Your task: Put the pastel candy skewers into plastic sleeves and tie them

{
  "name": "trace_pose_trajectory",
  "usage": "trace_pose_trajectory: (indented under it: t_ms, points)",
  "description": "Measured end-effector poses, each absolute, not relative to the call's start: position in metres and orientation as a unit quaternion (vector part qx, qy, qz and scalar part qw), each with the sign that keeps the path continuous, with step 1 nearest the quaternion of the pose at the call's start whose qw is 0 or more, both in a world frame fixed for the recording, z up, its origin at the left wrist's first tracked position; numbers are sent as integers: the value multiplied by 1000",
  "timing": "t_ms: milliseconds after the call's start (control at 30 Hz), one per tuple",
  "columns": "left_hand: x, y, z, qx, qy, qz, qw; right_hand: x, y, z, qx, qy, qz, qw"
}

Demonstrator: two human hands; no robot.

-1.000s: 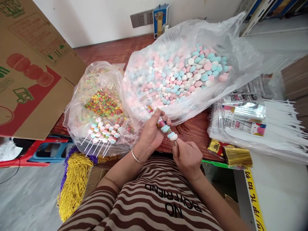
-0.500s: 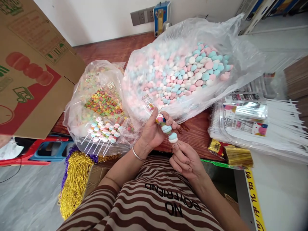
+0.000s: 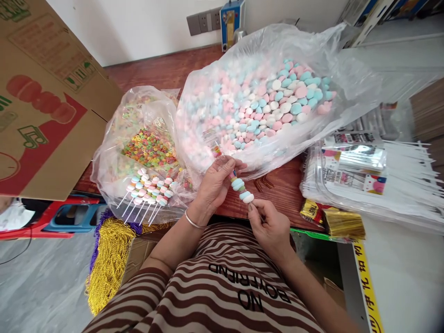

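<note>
The marshmallow bag (image 3: 291,144) lies on the table (image 3: 284,196). Just left of this bag sits the cereal-ring bag (image 3: 106,157), with a row of marshmallow skewers (image 3: 151,189) lying on its front part. The cardboard box (image 3: 45,152) stands farther left of the marshmallow bag; the power sockets (image 3: 204,22) are on the wall behind it. To its right lie the lollipop sticks (image 3: 407,178), packaging sleeves (image 3: 362,159) on top. Before it, the held skewer (image 3: 239,187) runs from the left hand (image 3: 219,180) to the nearer right hand (image 3: 272,229). The twist-tie packet (image 3: 343,225) lies to its front right, the bead strands (image 3: 111,263) to its front left, below table level.
</note>
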State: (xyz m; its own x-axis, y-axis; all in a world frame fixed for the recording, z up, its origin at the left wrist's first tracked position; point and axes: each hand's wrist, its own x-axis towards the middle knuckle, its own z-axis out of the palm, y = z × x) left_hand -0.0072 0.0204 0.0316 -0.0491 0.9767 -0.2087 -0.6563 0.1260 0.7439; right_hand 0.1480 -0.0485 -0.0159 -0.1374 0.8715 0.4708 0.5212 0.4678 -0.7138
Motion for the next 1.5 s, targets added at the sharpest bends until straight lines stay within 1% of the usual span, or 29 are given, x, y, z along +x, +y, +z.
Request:
trace_pose_trajectory:
  t_ms: [67,133,200,233,267,300,367,433,467,500,567,633,700,733,767,833,867,900,933,967,1000,1133,1267,1400,1500]
  points:
    - [-6,20,34,211,374,614,662,148,-46,-20,-462,-758,77,455]
    - [-3,18,37,196,384,597,677,148,-44,-25,-438,-784,-18,439]
    - [1,16,38,182,390,578,693,148,-43,-28,-420,-800,-43,425]
    - [3,14,38,177,390,571,700,148,-43,-29,-421,-799,-20,429]
    - [5,14,37,172,388,566,707,148,-43,-29,-431,-788,30,439]
    - [6,13,36,168,383,562,714,147,-44,-28,-447,-764,113,452]
    - [8,13,31,154,369,551,732,146,-46,-23,-463,-661,361,467]
    - [6,14,25,140,352,539,752,145,-46,-17,-414,-492,619,450]
    - [5,14,23,137,344,537,758,145,-45,-14,-374,-406,711,436]
    - [4,15,20,139,334,539,761,145,-44,-11,-335,-335,772,424]
    - [2,16,17,150,311,553,759,146,-42,-9,-287,-259,825,412]
    - [2,15,16,151,292,561,760,145,-41,-11,-287,-259,826,409]
    - [3,13,16,134,290,554,769,144,-41,-17,-338,-335,773,420]
    - [5,12,16,123,294,549,773,144,-41,-21,-383,-401,710,434]
    - [7,11,16,114,300,546,774,144,-41,-26,-433,-477,620,449]
    - [10,9,17,110,310,545,771,145,-39,-35,-502,-619,394,458]
    - [11,9,16,113,316,544,769,146,-38,-38,-514,-670,290,451]
    - [12,9,16,117,323,541,767,148,-37,-41,-513,-704,214,442]
    - [12,10,15,121,332,536,766,149,-36,-43,-505,-726,174,434]
    - [11,11,14,126,341,532,765,151,-36,-44,-497,-736,167,429]
    - [10,13,13,130,350,528,763,152,-35,-45,-491,-735,187,429]
    - [-2,20,8,145,381,533,741,157,-34,-42,-483,-676,345,436]
    - [-16,24,10,158,395,542,724,161,-33,-38,-479,-636,413,442]
    - [-20,26,18,165,367,568,718,166,-35,-33,-457,-619,480,422]
    - [-14,26,25,143,333,596,717,167,-39,-29,-441,-560,569,410]
